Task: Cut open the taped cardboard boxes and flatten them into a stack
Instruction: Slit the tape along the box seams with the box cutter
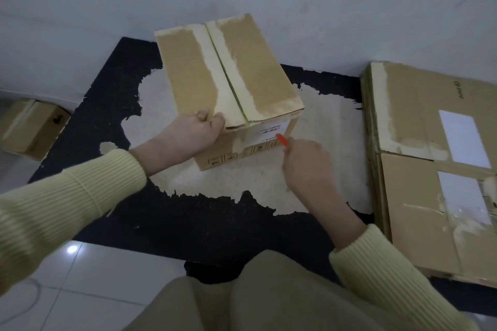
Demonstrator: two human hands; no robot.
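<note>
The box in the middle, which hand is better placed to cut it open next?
The right hand: it holds the orange cutter, tip by the box front. The left hand grips the near top edge, likely steadying.

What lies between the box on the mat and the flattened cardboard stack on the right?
Head view: only the worn mat, pale and scraped there, between the box and the flattened stack.

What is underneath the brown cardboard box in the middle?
The brown cardboard box stands on a worn black mat, with a pale scuffed patch showing around it. The spot directly beneath is covered.
</note>
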